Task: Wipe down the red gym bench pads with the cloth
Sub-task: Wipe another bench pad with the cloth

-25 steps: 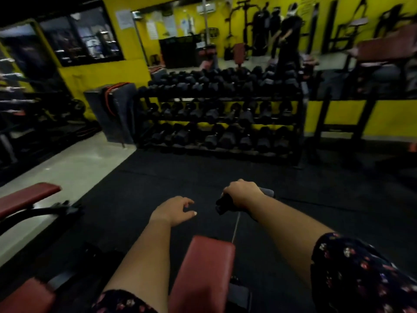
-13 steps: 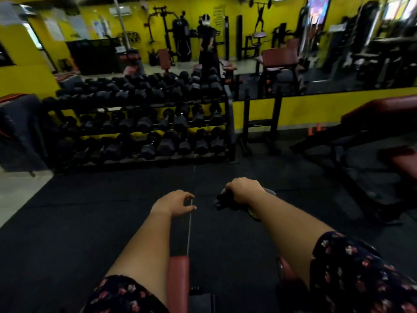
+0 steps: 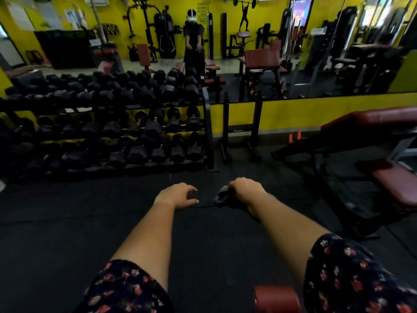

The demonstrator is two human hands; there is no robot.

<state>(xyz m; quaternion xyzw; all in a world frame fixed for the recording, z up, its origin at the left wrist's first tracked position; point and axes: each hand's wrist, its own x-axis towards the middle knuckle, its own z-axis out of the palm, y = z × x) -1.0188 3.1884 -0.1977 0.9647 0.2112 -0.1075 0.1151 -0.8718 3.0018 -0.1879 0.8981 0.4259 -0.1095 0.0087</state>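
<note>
Fingers (image 3: 191, 190) of the left hand (image 3: 176, 196) are loosely curled and slightly spread, thumb pointing right, holding nothing. That bare forearm reaches straight forward, palm down, over the black rubber floor (image 3: 67, 233), from a dark floral sleeve (image 3: 126, 288). Just right of it, a crumpled dark grey cloth (image 3: 222, 197) bulges from the right hand (image 3: 247, 190), whose fingers are wrapped tightly round it, knuckles up and arm stretched forward beside the left one. The cloth hangs in the air, touching no pad. Near the bottom edge, between the forearms, shows the rounded end of a smooth red vinyl pad (image 3: 277, 299). Well to the right stands a bench with a flat red seat pad (image 3: 397, 186) and, farther off, a long red back pad (image 3: 379, 116) on a black metal frame.
</note>
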